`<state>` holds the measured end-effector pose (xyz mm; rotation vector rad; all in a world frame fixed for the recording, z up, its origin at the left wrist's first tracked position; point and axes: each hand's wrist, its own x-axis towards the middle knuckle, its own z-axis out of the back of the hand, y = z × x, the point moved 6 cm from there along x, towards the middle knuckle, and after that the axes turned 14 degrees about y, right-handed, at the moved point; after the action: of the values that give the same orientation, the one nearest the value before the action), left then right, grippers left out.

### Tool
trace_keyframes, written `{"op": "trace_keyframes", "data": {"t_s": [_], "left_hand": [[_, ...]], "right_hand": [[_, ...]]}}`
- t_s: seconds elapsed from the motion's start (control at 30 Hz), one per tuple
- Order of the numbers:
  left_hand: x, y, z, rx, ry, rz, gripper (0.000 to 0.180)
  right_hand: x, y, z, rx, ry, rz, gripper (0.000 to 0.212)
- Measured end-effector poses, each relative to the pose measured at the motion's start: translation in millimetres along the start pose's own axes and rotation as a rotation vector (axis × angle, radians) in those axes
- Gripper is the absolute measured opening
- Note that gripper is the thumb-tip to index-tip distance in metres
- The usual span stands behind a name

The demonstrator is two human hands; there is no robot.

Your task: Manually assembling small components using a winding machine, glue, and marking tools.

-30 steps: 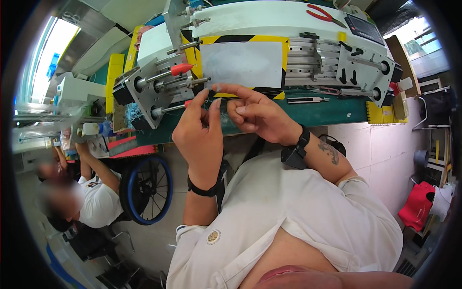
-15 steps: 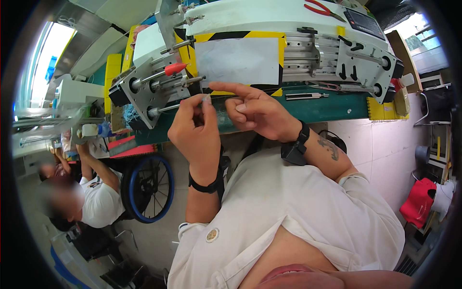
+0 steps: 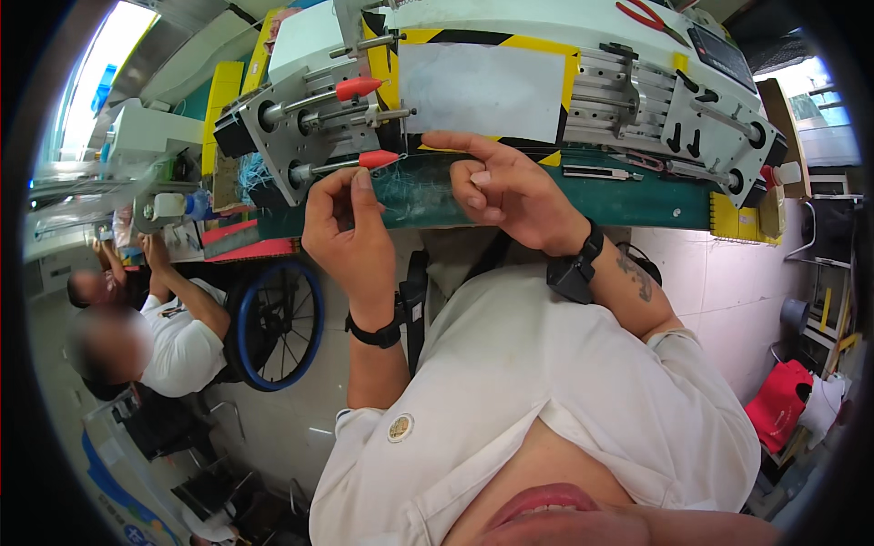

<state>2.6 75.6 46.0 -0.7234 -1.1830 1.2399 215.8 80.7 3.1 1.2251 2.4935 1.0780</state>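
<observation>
My left hand [image 3: 353, 232] is closed, thumb and index fingertips brought together just below a red cone-shaped tip [image 3: 378, 159] on the lower metal rod. Whatever lies in that pinch is too small to make out. To its right, my right hand [image 3: 514, 196] has its index finger stretched leftward, while the other fingers curl in against the thumb. Any thing in that curl is hidden. A thin line, like a thread or wire, runs from the cone's point toward the right index finger. A second red cone [image 3: 358, 87] sits on the upper rod of the same metal end plate [image 3: 264, 146].
A white panel [image 3: 482, 86] framed in yellow-black tape lies beyond my hands. Metal rails [image 3: 601, 96] extend to a right end plate [image 3: 719, 127]. A cutter knife [image 3: 601, 172] rests on the green bench top [image 3: 637, 200]. Red-handled pliers [image 3: 651, 18] lie far right. Another person [image 3: 187, 337] sits at left.
My left hand has drawn back from the lower rod's end, uncovering its red cone. My right hand keeps nearly the same pose. The whole view has shifted slightly.
</observation>
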Motion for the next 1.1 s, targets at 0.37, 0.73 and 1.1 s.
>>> {"op": "trace_keyframes", "data": {"t_s": [0.37,0.73,1.1], "left_hand": [[1,21,-2,-0.268,0.142,0.156,0.016],[-19,44,-30,-0.649,0.259,0.217,0.014],[-34,-6,-94,0.006,0.931,0.019,0.033]], "right_hand": [[-3,0,-8,-0.085,-0.047,-0.025,0.081],[-8,-11,-8,-0.082,-0.029,-0.056,0.079],[-121,46,15,-0.426,-0.188,0.020,0.047]]}}
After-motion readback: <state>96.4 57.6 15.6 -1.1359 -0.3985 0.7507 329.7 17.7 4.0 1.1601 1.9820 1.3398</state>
